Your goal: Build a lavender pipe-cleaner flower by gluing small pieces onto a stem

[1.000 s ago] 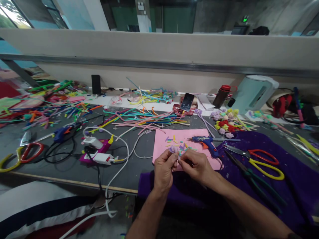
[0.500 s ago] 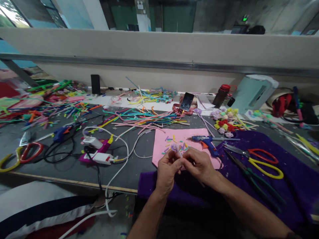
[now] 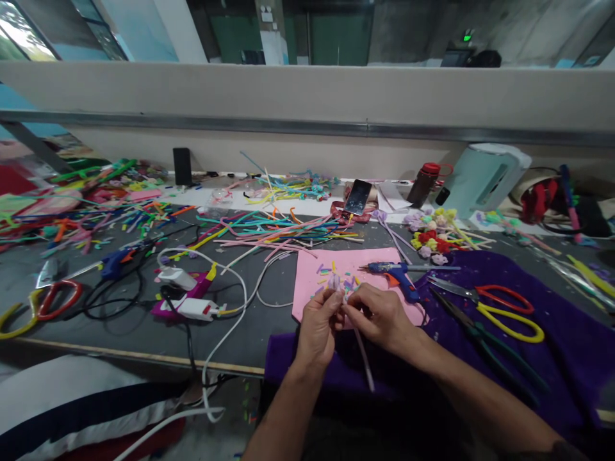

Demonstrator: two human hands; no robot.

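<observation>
Apparently for steadiness, my left hand (image 3: 318,326) and right hand (image 3: 382,317) pinch the lilac piece (image 3: 335,282) between narrowed fingers at the near edge of the pink sheet (image 3: 307,272), its tail (image 3: 365,362) hanging toward me. Just right, the glue gun (image 3: 402,279) lies probably for easy reach.

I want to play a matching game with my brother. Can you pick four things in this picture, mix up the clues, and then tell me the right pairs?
Things
1. Pliers
2. Bottle
3. Jug
4. Pale purple piece

Clues
A. mostly pale green
B. at the fingertips of the left hand and right hand
C. topped with a red cap
D. lying on the purple cloth

Right pairs: 1-D, 2-C, 3-A, 4-B
</observation>
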